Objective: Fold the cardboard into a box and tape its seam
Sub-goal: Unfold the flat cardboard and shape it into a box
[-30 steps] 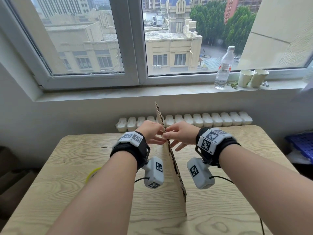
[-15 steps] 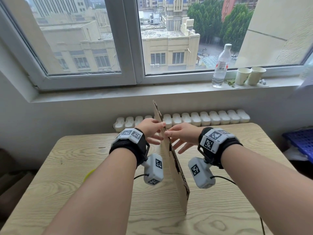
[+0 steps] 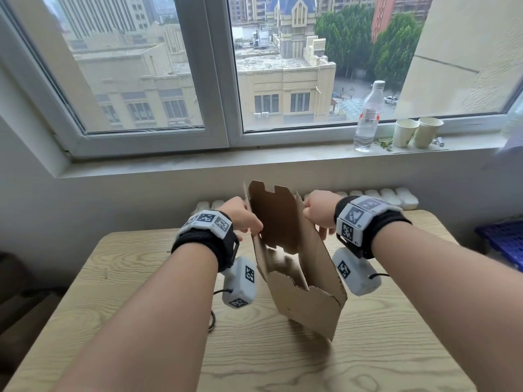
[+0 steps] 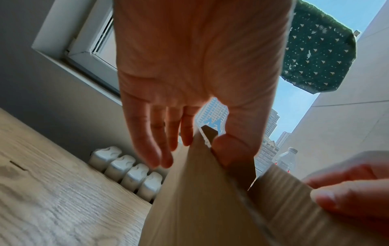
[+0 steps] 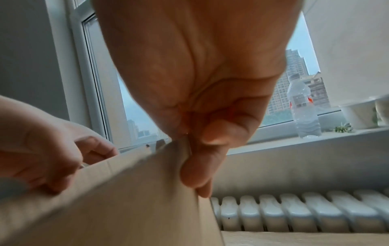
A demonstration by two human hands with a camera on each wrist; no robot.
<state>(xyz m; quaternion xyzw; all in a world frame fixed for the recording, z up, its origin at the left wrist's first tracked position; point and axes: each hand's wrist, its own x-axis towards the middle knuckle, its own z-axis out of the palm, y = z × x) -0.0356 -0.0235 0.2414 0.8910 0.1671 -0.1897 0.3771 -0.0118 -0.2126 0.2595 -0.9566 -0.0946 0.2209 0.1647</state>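
Note:
A brown cardboard blank [image 3: 308, 284] stands on end over the wooden table [image 3: 368, 349], spread into an open sleeve with notched flaps at the top. My left hand [image 3: 246, 219] pinches its left wall, thumb inside and fingers outside, as the left wrist view shows on the cardboard [image 4: 200, 191]. On the opposite side my right hand [image 3: 319, 213] pinches the right wall; in the right wrist view its thumb and fingers clamp the cardboard [image 5: 126, 199] edge. No tape is in view.
A white radiator [image 3: 396, 196] runs behind the table's far edge. On the windowsill stand a plastic bottle [image 3: 368, 117] and two paper cups [image 3: 416, 132]. A blue crate [image 3: 503, 241] sits at the right. A cable [image 3: 212, 318] hangs by my left forearm.
The flat cardboard, earlier held edge-on between both hands, has been pulled apart into an open sleeve. My hands have moved apart, left and right.

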